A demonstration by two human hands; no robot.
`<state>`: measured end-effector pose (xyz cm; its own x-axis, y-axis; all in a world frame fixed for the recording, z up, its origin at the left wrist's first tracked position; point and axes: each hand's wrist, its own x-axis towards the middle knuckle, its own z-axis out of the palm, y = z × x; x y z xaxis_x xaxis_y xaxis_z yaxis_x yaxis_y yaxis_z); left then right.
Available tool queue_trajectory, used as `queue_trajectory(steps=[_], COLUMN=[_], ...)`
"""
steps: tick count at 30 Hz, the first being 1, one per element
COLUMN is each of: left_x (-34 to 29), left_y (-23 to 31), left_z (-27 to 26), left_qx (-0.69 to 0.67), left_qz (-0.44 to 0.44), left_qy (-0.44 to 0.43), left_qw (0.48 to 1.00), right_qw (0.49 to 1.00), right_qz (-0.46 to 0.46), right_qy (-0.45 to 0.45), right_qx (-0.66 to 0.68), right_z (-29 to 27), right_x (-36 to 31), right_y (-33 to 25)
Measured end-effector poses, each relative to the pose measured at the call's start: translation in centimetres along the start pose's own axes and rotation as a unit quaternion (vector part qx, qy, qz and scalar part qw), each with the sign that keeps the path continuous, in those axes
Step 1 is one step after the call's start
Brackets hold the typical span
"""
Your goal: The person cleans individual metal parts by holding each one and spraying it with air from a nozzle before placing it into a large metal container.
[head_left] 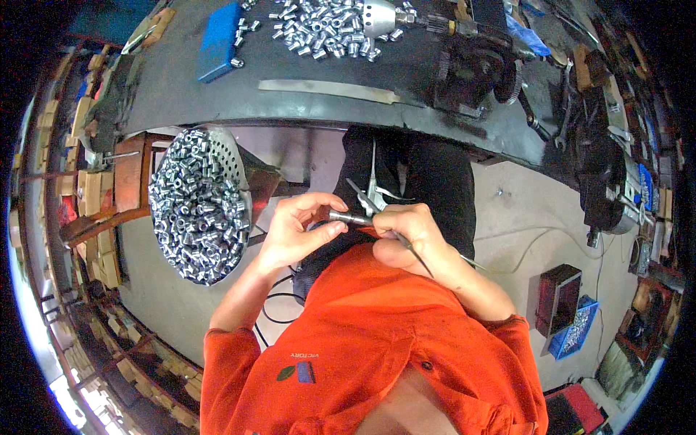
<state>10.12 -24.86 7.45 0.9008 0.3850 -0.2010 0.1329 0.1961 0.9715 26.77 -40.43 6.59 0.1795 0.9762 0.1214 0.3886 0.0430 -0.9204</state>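
Head view: left hand pinches sleeve, right hand grips air tool

Even daylight, fairly bright, no hard shadows. Blown-out white glare along the lower-left rim. Shiny metal sleeves in the perforated basket sparkle with small highlights. Centre sharp; dark workbench underexposed, detail lost on the right side. Strong fisheye bending of edges, black vignette corners, orange shirt saturated and slightly soft.
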Motion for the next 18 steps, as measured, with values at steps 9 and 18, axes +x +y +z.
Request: queue_trajectory(steps=[9, 18], left_x=[1.3, 1.5], left_y=[-0.4, -1.5], left_z=[-1.0, -1.8], left_qx=[0.502, 0.499], left_qz=[0.145, 0.16], left_qy=[0.139, 0.131], left_qw=[0.841, 0.841], right_qw=[0.989, 0.991], right_qz=[-0.137, -0.103], right_qy=[-0.021, -0.045], right_qx=[0.049, 0.076], right_z=[-1.6, -1.2], right_x=[-1.8, -1.6], right_y=[-2.4, -3.2])
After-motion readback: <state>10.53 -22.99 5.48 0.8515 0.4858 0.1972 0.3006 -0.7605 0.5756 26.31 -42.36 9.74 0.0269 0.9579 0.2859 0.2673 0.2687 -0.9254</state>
